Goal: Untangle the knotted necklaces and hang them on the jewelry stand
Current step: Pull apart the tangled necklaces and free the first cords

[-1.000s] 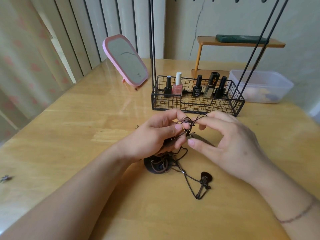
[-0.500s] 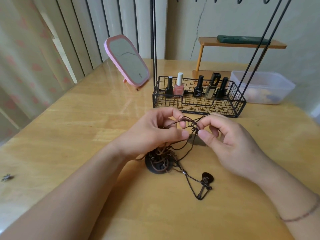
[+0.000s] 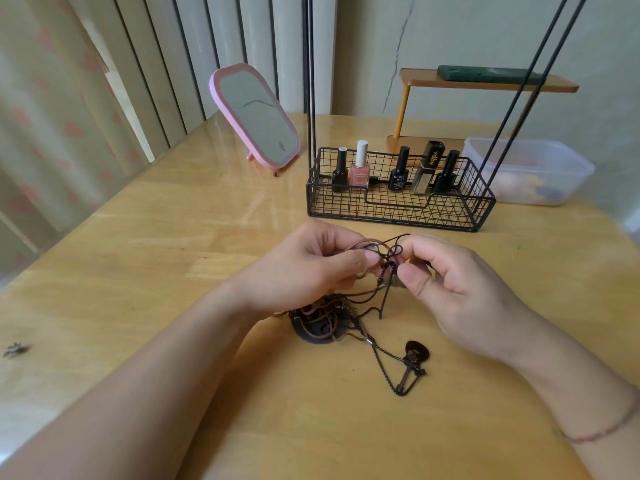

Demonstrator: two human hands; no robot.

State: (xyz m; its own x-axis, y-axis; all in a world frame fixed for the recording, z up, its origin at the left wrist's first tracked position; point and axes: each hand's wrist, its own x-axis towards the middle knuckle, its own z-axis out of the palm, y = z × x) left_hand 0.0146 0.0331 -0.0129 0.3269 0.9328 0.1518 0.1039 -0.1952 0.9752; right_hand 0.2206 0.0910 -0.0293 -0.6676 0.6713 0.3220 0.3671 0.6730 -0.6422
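Both hands have drawn closer since a moment ago; the left hand and right hand each pinch the knotted necklaces above the table middle, near the jewelry stand.

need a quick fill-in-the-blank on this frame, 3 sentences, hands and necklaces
1. Both the left hand and the right hand pinch the knotted ____ above the table.
2. The guitar-shaped pendant lies on the table, nearer the ____ hand.
3. The wire basket holds ____ nail polish bottles.

Missing words: necklaces; right; five
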